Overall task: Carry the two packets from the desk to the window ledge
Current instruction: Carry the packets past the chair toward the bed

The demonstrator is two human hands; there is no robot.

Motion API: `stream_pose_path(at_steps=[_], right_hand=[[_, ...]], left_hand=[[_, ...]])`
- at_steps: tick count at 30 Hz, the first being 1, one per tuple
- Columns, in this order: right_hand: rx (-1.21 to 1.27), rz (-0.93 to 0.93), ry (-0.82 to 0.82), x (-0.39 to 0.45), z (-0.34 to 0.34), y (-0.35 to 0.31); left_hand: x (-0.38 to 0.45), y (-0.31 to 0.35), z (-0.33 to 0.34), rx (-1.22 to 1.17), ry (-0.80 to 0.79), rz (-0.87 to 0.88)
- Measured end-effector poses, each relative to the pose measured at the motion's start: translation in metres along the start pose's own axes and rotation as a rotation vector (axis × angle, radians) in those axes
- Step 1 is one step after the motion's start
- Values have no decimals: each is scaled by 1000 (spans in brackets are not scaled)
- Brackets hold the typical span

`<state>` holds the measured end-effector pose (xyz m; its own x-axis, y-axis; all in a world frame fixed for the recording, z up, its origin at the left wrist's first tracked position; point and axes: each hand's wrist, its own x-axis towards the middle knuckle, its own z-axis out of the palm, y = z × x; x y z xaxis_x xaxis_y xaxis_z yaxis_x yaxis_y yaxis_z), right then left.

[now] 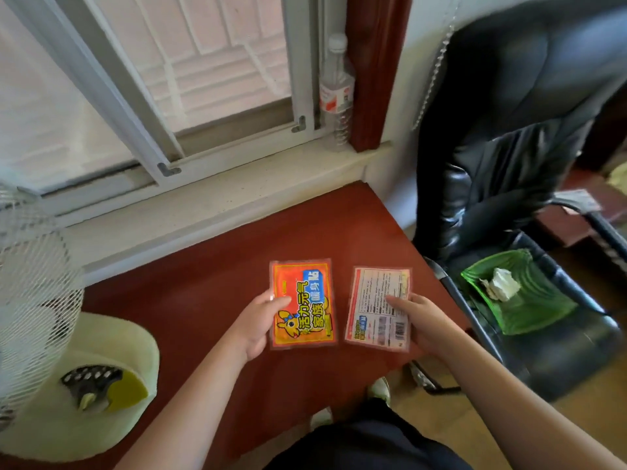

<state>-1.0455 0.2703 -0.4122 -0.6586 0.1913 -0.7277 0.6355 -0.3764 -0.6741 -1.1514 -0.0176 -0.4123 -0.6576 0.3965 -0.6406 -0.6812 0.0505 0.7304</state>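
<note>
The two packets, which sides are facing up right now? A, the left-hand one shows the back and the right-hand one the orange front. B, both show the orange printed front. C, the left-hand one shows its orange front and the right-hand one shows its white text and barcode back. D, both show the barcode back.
C: the orange packet in the left hand shows its cartoon front, while the white packet in the right hand shows small print and a barcode.

The fan is cut by the left edge. The chair runs out of the top and right edges. The small print on the white packet is too blurred to read, and the right hand hides its lower right side.
</note>
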Motion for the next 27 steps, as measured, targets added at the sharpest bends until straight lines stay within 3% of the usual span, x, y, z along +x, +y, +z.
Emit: stream_pose_path(at_steps=[7, 15, 27], right_hand=[[223, -63, 150, -54, -42, 37], [308, -135, 347, -126, -106, 87], [543, -254, 537, -255, -225, 187]], left_hand=[[0, 7, 59, 161, -185, -31], [-12, -2, 162, 415, -475, -63], [-60, -96, 343, 677, -732, -111]])
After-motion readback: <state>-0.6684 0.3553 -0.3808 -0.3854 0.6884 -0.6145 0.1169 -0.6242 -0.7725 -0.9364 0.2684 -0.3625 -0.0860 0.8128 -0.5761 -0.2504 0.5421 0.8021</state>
